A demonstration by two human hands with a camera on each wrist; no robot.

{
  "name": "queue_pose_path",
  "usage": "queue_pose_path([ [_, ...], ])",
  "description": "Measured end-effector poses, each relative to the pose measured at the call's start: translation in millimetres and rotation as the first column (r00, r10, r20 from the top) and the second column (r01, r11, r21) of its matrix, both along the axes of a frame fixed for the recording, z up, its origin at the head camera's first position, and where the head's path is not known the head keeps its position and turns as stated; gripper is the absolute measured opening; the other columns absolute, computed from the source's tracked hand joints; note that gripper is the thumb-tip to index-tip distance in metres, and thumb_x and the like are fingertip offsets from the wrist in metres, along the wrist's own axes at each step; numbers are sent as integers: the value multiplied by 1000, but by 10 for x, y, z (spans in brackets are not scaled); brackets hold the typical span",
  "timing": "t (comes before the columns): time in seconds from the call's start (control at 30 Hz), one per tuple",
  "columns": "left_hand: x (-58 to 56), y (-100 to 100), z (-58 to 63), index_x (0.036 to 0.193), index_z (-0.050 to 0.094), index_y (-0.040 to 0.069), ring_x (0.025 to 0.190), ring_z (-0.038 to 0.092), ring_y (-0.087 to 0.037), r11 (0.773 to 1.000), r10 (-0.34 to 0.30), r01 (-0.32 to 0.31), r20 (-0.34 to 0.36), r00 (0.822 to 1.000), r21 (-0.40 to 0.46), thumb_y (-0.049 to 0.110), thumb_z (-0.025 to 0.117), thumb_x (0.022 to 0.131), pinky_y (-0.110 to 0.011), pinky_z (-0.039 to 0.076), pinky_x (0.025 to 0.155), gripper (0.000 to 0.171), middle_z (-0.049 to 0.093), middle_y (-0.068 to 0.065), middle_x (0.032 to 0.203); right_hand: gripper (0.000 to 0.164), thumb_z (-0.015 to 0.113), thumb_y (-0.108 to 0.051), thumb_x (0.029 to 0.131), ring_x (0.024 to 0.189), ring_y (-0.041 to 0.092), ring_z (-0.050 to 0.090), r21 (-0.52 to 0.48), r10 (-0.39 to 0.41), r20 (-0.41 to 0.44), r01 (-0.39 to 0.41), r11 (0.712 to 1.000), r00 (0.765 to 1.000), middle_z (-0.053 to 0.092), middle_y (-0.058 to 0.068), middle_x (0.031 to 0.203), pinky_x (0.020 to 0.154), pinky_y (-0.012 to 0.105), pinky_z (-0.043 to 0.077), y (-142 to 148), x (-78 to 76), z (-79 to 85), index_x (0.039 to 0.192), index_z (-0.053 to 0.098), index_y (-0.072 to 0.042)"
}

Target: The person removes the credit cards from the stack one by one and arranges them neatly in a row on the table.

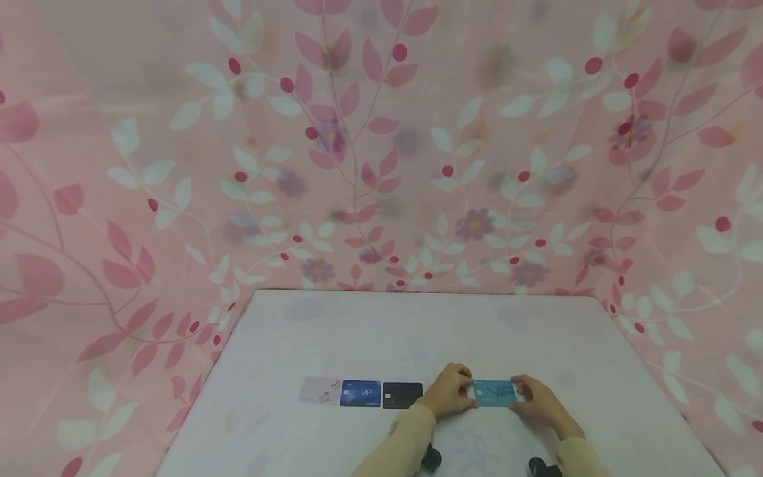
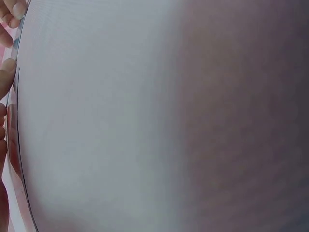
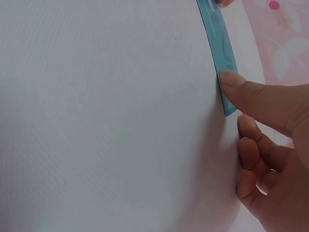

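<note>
A teal card marked VIP lies on the white tabletop, between my two hands in the head view. My left hand holds its left end, thumb on the near side and fingers on the far side. At the right end my right hand grips the card by its corners. In the right wrist view the right thumb presses the edge of the teal card, the other fingers curled on the table. The left wrist view catches only fingertips at its left edge.
Left of the hands, a black card, a blue VIP card and a pale floral card lie in a row on the white table. Patterned pink cloth hangs behind and at both sides.
</note>
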State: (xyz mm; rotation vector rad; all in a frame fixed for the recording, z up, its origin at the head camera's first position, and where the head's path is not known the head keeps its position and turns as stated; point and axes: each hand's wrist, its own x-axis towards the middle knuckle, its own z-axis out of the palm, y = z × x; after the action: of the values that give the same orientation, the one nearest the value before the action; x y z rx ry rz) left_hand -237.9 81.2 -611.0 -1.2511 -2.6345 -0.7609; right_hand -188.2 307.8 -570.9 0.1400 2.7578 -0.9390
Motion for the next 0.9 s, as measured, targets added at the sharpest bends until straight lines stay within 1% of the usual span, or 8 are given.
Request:
queue_pose_path([
  [0.13, 6, -4, 23, 100, 73, 7, 100, 52, -10, 1000, -8, 8, -5, 1000, -1, 32, 79, 75, -14, 42, 90, 36, 61, 0, 104, 58, 80, -16, 70, 88, 24, 56, -25, -45, -6, 45, 999, 999, 60, 7, 91, 80, 45, 48, -46, 15, 20, 117, 54, 8],
  [0.23, 20, -10, 46, 100, 73, 6, 101, 52, -10, 1000, -11, 11, 1, 1000, -2, 32, 78, 76, -15, 42, 91, 36, 62, 0, 105, 59, 81, -17, 68, 86, 23, 56, -35, -55, -11, 55, 998, 998, 60, 6, 89, 79, 44, 49, -78, 25, 21, 114, 55, 8],
  [0.4, 37, -18, 71, 103, 72, 5, 103, 53, -11, 1000, -2, 2, 10, 1000, -2, 32, 78, 76, -16, 41, 93, 39, 63, -1, 107, 65, 83, -22, 66, 86, 23, 57, -18, -48, -31, 47, 999, 998, 61, 7, 90, 79, 45, 49, -109, 27, 12, 115, 54, 9],
  [0.57, 42, -17, 84, 102, 73, 4, 104, 55, -11, 1000, -5, 5, -4, 1000, 24, 29, 79, 75, -16, 42, 93, 38, 66, -1, 107, 63, 84, -22, 67, 85, 22, 57, -19, -37, -66, 36, 999, 997, 61, 6, 90, 79, 45, 49, -100, 45, -11, 114, 55, 8],
  [0.7, 48, -19, 108, 101, 73, 3, 102, 56, -10, 999, -13, 14, -7, 1000, 35, 28, 80, 74, -16, 42, 92, 37, 67, -2, 106, 64, 84, -23, 66, 85, 23, 56, -21, -37, -69, 36, 999, 997, 60, 7, 90, 78, 46, 49, -104, 58, -15, 114, 55, 7],
  [0.77, 48, -22, 119, 101, 73, 4, 101, 56, -10, 999, -15, 15, 11, 1000, 36, 28, 80, 74, -15, 43, 92, 38, 68, -2, 105, 66, 84, -25, 66, 85, 24, 56, -21, -44, -57, 43, 999, 997, 60, 8, 91, 79, 47, 49, -113, 60, -18, 115, 54, 7],
  [0.9, 51, -41, 140, 102, 72, 5, 100, 56, -8, 999, 3, -5, 76, 997, 32, 32, 81, 71, -15, 43, 90, 42, 67, -1, 104, 69, 84, -28, 65, 87, 25, 56, -17, -55, -45, 54, 998, 998, 60, 10, 93, 80, 47, 49, -132, 61, -34, 116, 53, 7],
])
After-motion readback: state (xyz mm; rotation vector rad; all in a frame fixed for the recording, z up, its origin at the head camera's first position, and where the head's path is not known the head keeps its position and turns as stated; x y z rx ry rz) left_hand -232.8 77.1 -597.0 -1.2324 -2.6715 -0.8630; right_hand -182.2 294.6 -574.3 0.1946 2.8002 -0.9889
